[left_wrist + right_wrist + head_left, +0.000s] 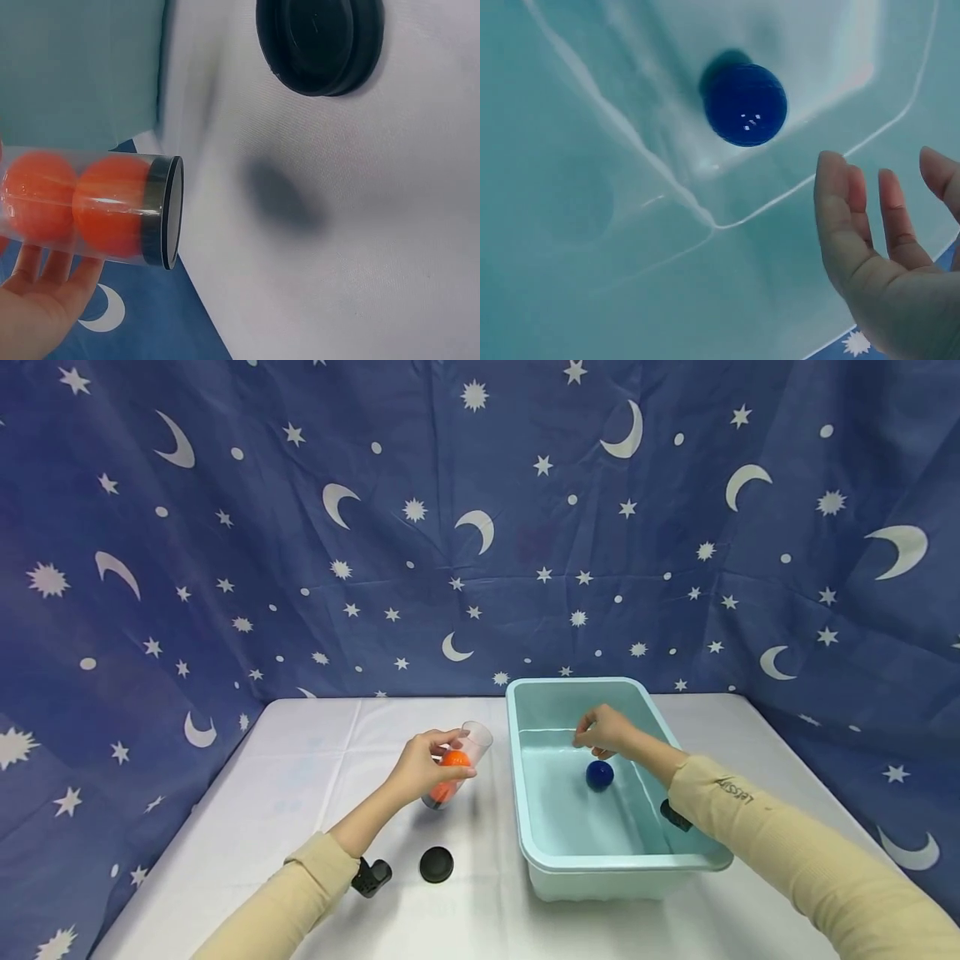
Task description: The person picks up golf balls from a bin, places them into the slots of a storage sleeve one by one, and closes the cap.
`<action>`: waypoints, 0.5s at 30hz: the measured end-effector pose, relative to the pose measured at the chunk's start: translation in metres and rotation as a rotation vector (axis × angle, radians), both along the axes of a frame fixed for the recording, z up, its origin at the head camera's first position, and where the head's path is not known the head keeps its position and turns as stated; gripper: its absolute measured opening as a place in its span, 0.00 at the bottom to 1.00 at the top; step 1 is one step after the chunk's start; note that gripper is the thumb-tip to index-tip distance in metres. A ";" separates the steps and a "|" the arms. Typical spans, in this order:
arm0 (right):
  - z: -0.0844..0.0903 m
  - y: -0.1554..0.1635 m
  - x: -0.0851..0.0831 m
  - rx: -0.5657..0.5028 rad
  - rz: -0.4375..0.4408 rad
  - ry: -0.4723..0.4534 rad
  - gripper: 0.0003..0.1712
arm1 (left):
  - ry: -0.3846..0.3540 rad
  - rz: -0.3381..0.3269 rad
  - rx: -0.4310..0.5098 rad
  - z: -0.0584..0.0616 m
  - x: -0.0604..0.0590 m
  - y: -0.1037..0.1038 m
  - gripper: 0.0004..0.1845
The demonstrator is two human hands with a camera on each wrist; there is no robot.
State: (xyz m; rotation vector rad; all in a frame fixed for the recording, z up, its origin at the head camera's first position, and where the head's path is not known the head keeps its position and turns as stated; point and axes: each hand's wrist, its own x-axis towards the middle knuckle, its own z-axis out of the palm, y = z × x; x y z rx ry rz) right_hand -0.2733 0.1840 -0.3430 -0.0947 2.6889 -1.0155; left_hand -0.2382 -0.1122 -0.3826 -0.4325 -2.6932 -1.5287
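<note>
Black lid [436, 864] low centre on surface [315, 752]. Left hand [420, 766] gripping tilted tube [457, 766] with orange balls [112, 202]; could spill. Right hand [603, 732] loose, empty, above blue ball [599, 775] in tub [525, 827].

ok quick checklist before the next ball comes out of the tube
1. Left hand grips the clear tube: ok, fingers wrap it and it is lifted and tilted above the table.
2. Tube open at the top: ok, the black lid lies on the table nearby.
3. Balls left in the tube: ok, two orange balls show in the left wrist view.
4. Right hand free: ok, fingers relaxed, holding nothing, over the basin.
5. Blue ball in the basin: ok; airborne or resting, cannot tell.
6. Basin steady on the table: cannot tell.
</note>
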 end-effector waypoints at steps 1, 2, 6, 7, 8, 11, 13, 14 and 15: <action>-0.002 0.000 0.000 0.023 0.003 0.009 0.07 | 0.002 0.000 -0.002 0.000 0.000 -0.001 0.33; -0.003 0.001 0.000 0.047 0.009 0.022 0.06 | 0.006 -0.001 -0.006 0.000 0.000 -0.002 0.32; -0.006 0.003 -0.001 0.127 0.018 0.060 0.05 | 0.015 -0.008 -0.008 -0.001 0.000 -0.005 0.32; -0.007 0.005 -0.002 0.145 0.018 0.067 0.05 | 0.017 -0.010 -0.011 -0.001 -0.001 -0.005 0.32; -0.007 0.006 -0.003 0.160 0.016 0.069 0.05 | 0.020 -0.013 -0.014 -0.002 -0.001 -0.005 0.32; -0.007 0.008 -0.007 0.213 0.011 0.070 0.05 | 0.025 -0.014 -0.022 -0.002 0.000 -0.006 0.32; -0.006 0.009 -0.010 0.251 0.007 0.045 0.04 | 0.024 -0.011 -0.027 -0.001 0.000 -0.007 0.32; -0.005 0.009 -0.011 0.270 0.006 0.028 0.04 | 0.024 -0.009 -0.029 -0.001 0.001 -0.007 0.32; -0.005 0.009 -0.012 0.287 0.005 0.008 0.05 | 0.022 -0.008 -0.031 -0.001 0.001 -0.007 0.32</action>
